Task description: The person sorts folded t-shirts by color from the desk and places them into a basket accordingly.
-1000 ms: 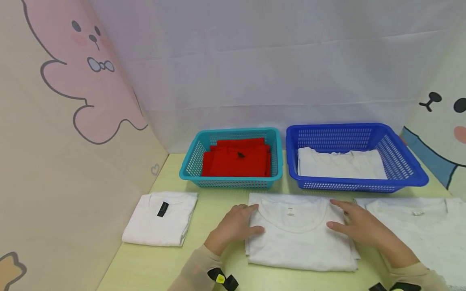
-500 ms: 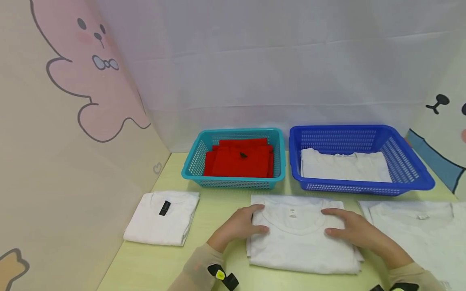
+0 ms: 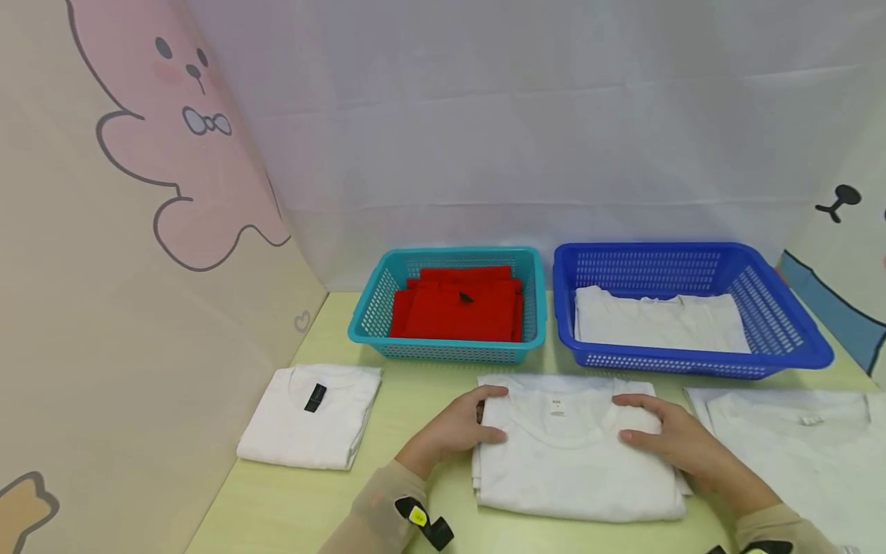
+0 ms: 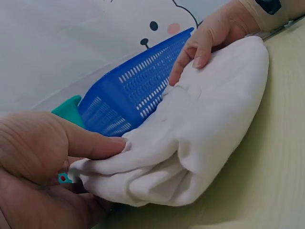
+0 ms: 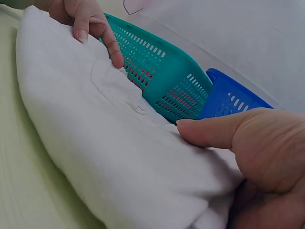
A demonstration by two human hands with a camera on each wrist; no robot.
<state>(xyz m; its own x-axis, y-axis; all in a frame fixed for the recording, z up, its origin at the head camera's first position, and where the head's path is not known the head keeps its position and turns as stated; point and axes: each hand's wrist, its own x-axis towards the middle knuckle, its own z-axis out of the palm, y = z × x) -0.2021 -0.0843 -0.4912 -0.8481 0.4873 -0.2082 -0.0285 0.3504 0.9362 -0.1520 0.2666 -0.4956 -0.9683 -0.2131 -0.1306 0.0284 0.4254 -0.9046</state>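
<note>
A folded white T-shirt [image 3: 574,477] lies on the table in front of the baskets, neckline toward the back. My left hand [image 3: 460,423] grips its left side; in the left wrist view the thumb [image 4: 102,145] presses on top and the other fingers go underneath the folded layers. On the right side my right hand [image 3: 671,431] grips it the same way, its thumb [image 5: 209,131] on top in the right wrist view and its other fingers hidden beneath the cloth.
A teal basket [image 3: 453,352] holds folded red shirts [image 3: 464,312]. Beside it, a blue basket [image 3: 699,362] contains a folded white shirt [image 3: 657,323]. Another folded white T-shirt [image 3: 304,431] with a black label lies left, and a white shirt [image 3: 803,462] is spread at right.
My right hand has shifted slightly left, drawing in on the T-shirt's side. Both hands now hold its edges more closely, and the shirt's upper layers bunch a little. The head view has shifted slightly.
</note>
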